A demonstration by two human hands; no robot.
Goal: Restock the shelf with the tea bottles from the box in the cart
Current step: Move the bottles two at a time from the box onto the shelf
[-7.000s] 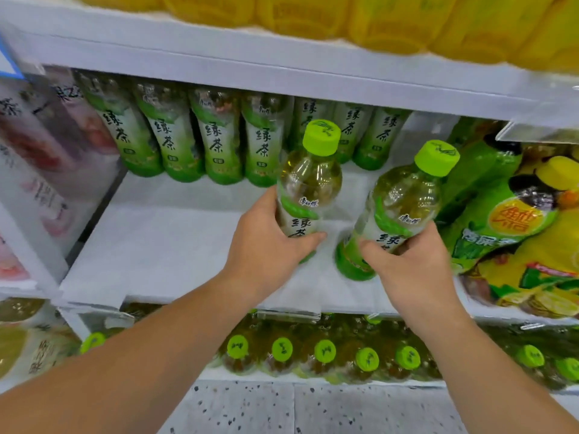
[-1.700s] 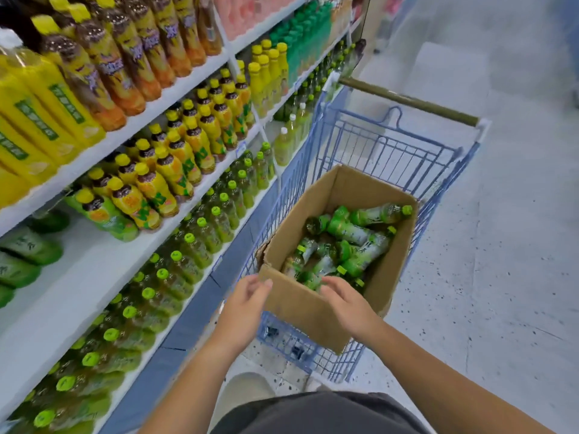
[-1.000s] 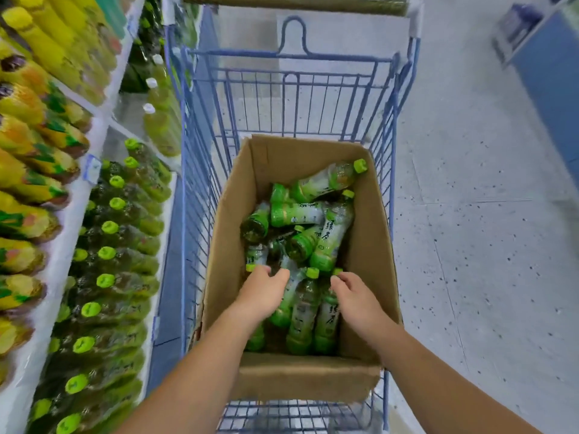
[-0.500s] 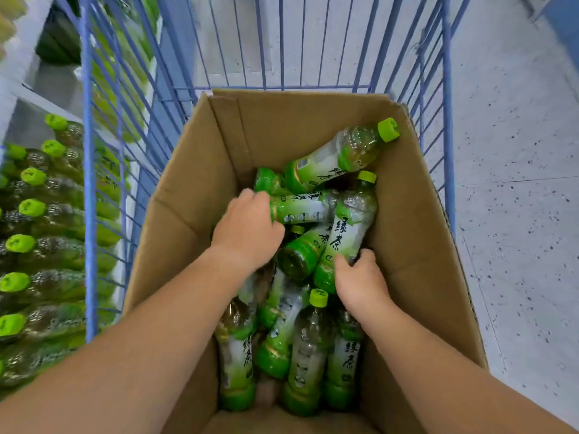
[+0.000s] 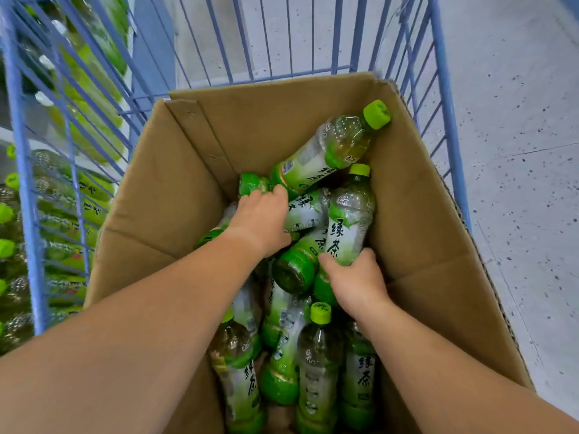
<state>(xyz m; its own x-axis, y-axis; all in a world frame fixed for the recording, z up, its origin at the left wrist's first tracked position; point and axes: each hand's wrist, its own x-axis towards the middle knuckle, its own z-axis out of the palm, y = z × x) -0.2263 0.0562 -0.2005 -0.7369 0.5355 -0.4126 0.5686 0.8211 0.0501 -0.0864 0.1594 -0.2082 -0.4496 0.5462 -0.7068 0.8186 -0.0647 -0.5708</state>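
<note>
The fingers [image 5: 365, 256] of the right hand [image 5: 357, 283] curl round the lower body of a labelled bottle [image 5: 347, 220], thumb on its near side, so the hand grips the thick, firm part and not the cap. That bottle lies cap-away against the right wall of the box [image 5: 423, 214], on top of the heap, probably why it is chosen: it should lift free without dragging others. The left hand [image 5: 260, 220] reaches deeper, its fingers [image 5: 275, 192] bent over the base end of a crosswise bottle [image 5: 302, 211]. The back of the hand hides most of that grip, but it reads as a closed hold. Taking one bottle per hand suits carrying a pair to the shelf.

The remaining tea bottles lie jumbled in the box, one top bottle [image 5: 332, 151] propped towards the far right corner. The box sits in the blue wire cart [image 5: 438, 57], with the stocked shelf [image 5: 78, 189] visible through its left side.

Half a second ago the hands were on these same two bottles. The left hand has since slid further along its bottle, towards the base, and the view has dropped closer. Neither bottle has left the heap.
</note>
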